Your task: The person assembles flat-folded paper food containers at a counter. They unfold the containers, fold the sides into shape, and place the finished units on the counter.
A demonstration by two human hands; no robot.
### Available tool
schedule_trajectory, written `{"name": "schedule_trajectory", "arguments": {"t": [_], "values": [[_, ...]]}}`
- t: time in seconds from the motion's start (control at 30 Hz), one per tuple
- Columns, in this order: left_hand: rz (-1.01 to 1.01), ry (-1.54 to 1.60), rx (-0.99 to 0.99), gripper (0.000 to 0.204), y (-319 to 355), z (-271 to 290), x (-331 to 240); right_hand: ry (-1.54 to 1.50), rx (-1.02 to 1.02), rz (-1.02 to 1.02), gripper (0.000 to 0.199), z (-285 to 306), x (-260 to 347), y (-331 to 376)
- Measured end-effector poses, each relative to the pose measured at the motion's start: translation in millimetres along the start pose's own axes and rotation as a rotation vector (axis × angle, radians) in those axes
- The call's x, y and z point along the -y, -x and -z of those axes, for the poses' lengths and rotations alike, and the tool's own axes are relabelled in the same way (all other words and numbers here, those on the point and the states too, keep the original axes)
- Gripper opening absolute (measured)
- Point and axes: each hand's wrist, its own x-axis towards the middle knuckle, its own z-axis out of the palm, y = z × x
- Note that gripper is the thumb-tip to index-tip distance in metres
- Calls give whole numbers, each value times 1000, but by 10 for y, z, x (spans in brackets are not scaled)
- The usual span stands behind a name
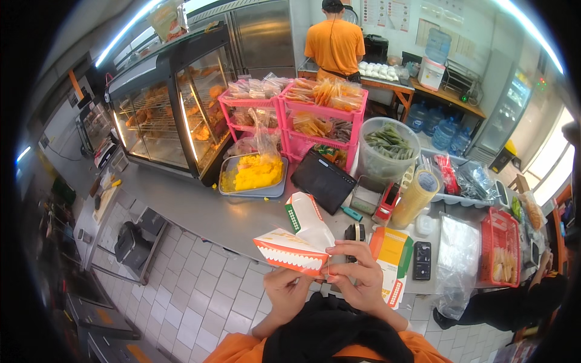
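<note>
In front of my chest I hold a partly folded cardboard food box (296,248), white inside with orange and green printed panels. One flap of it stands up toward the counter. My left hand (287,293) grips the box's near lower edge with bent fingers. Pinching its near right corner is my right hand (358,273), thumb and fingers close together. Flat, unfolded boxes (392,251) in yellow, orange and green lie just beyond my right hand. A round dark object (356,232) sits behind the right fingers, partly hidden.
On the steel counter (181,196) stand a heated display case (175,109), a tray of yellow food (251,175), pink racks of packets (324,112), a black tablet (322,180), tape rolls (414,198) and a red basket (501,248). A co-worker in orange (334,45) stands at the back.
</note>
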Motion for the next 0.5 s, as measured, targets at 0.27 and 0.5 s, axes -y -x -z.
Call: {"name": "schedule_trajectory", "arguments": {"t": [0.27, 0.5], "values": [[136, 232, 29, 22, -14, 31, 46, -452, -61, -221, 22, -61, -7, 121], [14, 55, -42, 13, -26, -36, 65, -611, -35, -377, 15, -68, 64, 88]]}}
